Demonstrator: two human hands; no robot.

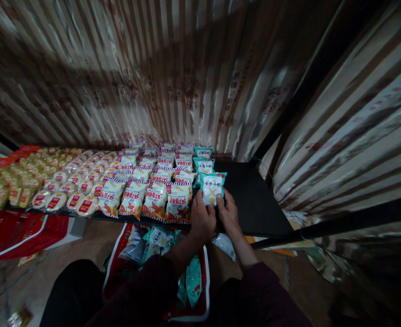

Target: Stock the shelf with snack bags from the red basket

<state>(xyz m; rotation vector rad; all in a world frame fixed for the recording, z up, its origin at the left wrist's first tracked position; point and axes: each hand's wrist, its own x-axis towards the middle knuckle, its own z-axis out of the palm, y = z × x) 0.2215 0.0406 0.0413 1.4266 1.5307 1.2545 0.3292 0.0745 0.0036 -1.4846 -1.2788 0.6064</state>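
Between my two hands is a teal and white snack bag [212,187], standing at the right end of the rows on the black shelf [254,200]. My left hand [203,218] grips its left lower side, and my right hand [228,211] has its fingers on the right lower side. Behind it stand two more teal snack bags [204,165] in a line. Just left of my left hand are rows of white and orange snack bags [178,202] with striped edges.
Round wrapped cakes [57,200] and small yellow wrapped packs [16,195] fill the shelf's left part. A red bag [110,277] below holds more teal packs [194,279]. Striped curtains [186,81] hang behind; a dark frame post [289,104] rises at right.
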